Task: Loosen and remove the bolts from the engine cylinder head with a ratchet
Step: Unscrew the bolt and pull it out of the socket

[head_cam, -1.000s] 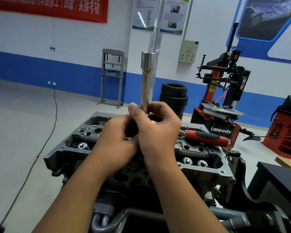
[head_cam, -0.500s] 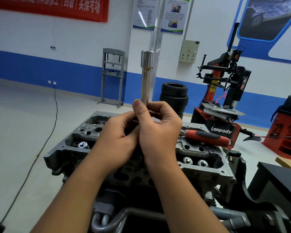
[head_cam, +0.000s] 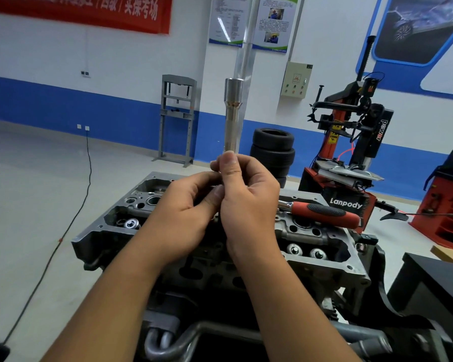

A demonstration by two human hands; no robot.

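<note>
both my hands are raised together over the middle of the cylinder head (head_cam: 322, 254), and a long chrome socket (head_cam: 232, 116) stands upright out of them, its wider end at the top. my right hand (head_cam: 249, 202) has its grip curled round the lower end of the socket, thumb pressed up along the shaft. my left hand (head_cam: 183, 215) sits just beside it, touching it, its grip curled in toward the same lower end; i cannot tell exactly what its fingertips are pinching, since my right hand hides that spot. the ratchet (head_cam: 324, 211) with the red and black handle lies flat on top of the cylinder head to the right of my hands, its head end hidden behind my right hand. the cylinder head sits open-faced on its stand below my forearms. behind it i see a stack of tires (head_cam: 272, 152) on the floor and a red tire changer (head_cam: 351, 142) further right.
</note>
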